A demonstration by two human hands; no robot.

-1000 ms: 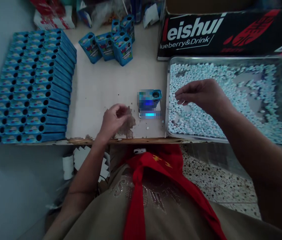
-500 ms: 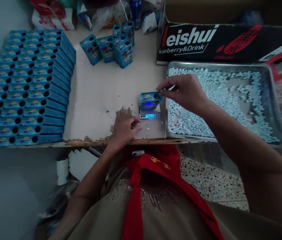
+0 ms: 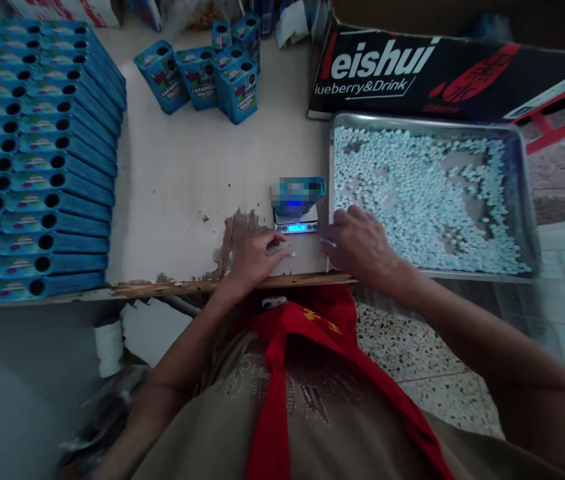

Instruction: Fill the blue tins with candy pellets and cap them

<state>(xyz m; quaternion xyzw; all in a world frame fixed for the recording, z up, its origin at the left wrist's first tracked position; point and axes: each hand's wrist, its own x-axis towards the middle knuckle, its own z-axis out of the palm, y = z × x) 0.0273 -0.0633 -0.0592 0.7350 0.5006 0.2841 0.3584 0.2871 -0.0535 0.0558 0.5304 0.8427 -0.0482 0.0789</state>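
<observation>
A blue candy box point(image 3: 296, 198), partly pixelated, stands on a small digital scale point(image 3: 296, 227) with a lit display. My left hand point(image 3: 253, 257) rests on the table in front of the scale, thumb and forefinger apart, the thumb tip by a small pale candy point(image 3: 292, 254). My right hand point(image 3: 359, 243) is low over the left rim of a metal tray point(image 3: 331, 173). Its fingers are curled together, their tips down at the table beside the tray; what they hold, if anything, is hidden. Many pale blue and white candies point(image 3: 402, 193) lie in the tray.
Rows of blue boxes point(image 3: 37, 180) with round holes are packed along the left. Several more boxes point(image 3: 205, 77) stand at the back. Behind the tray is a large black carton point(image 3: 387, 80). The worn wooden table edge point(image 3: 162, 289) runs in front of me.
My right hand has left the hole of the box on the scale and come down toward me, to the table by the tray. My left thumb is now at the loose candy. The view has shifted.
</observation>
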